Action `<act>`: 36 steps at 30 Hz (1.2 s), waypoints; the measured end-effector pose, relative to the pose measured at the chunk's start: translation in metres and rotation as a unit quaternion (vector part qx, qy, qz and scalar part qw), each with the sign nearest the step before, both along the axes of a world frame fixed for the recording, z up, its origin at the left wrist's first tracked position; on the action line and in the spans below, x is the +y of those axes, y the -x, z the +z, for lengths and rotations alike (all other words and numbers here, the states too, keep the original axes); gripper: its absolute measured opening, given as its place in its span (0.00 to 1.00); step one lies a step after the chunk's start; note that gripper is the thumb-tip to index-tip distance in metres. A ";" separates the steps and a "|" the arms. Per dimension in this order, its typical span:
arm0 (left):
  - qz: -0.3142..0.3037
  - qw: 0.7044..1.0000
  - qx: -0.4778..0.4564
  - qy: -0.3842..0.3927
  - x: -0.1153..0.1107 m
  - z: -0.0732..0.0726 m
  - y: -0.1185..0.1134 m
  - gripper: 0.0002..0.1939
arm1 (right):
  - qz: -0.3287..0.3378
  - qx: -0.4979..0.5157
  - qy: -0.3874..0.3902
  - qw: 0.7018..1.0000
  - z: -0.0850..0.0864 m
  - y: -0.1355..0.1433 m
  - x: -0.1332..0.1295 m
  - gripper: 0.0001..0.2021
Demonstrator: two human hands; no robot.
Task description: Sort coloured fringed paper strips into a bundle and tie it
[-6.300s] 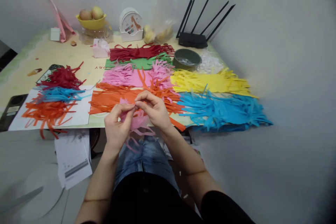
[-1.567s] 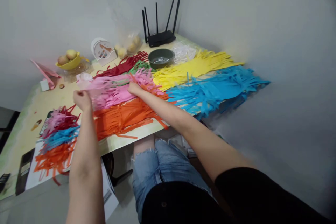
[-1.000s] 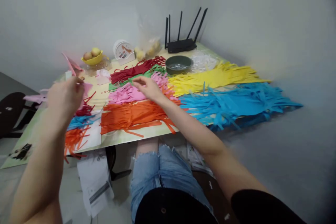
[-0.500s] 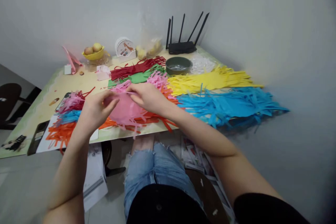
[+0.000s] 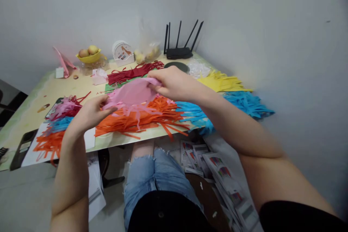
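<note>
A pink fringed sheet (image 5: 136, 91) is stretched above the table between my hands. My right hand (image 5: 163, 81) pinches its upper right edge. At its left end, my left hand (image 5: 94, 111) is closed on the pink material, thumb pointing right. Orange fringed strips (image 5: 136, 120) lie beneath the sheet. Behind it are a dark red fringed bundle (image 5: 130, 74) and a partly covered green one (image 5: 110, 87). Blue fringe (image 5: 244, 102) and yellow fringe (image 5: 221, 81) spread to the right, partly behind my right forearm.
Small pink, red, blue and orange bunches (image 5: 63, 114) lie at the left by a dark phone-like object (image 5: 24, 148). At the back stand a yellow bowl (image 5: 89, 58) of round items, a white holder (image 5: 123, 58), a dark green round container (image 5: 176, 66) and a black router (image 5: 179, 53).
My right hand has moved right and up, spreading the pink sheet and lifting it off the orange strips. My left hand has shifted slightly left. The camera view has moved a little.
</note>
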State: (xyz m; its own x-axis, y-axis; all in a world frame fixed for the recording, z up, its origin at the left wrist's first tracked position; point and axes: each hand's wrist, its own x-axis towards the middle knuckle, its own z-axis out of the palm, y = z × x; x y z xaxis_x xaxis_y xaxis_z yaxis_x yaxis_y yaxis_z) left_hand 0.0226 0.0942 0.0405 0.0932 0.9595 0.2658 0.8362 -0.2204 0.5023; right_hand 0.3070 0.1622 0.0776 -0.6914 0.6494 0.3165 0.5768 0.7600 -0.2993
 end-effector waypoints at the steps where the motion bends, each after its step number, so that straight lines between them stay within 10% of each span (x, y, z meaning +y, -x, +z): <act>1: 0.007 0.999 0.052 -0.009 -0.001 0.002 0.001 0.20 | -0.012 -0.026 -0.011 1.000 0.003 0.000 -0.003 0.07; 6: -0.093 0.989 0.024 -0.115 0.003 0.015 -0.034 0.28 | 0.002 -0.143 -0.006 0.990 0.014 0.007 -0.021 0.08; 11: -0.181 0.983 -0.029 0.009 0.020 0.014 -0.051 0.16 | 0.046 -0.143 0.021 0.988 0.021 -0.005 -0.019 0.07; 27: -0.092 0.960 -0.265 0.007 0.011 -0.010 -0.038 0.16 | 0.075 0.200 0.178 0.960 -0.026 -0.010 -0.003 0.16; 36: -0.076 0.906 -0.413 0.044 -0.006 -0.011 -0.039 0.03 | 0.234 0.295 0.191 0.907 -0.045 -0.019 0.006 0.09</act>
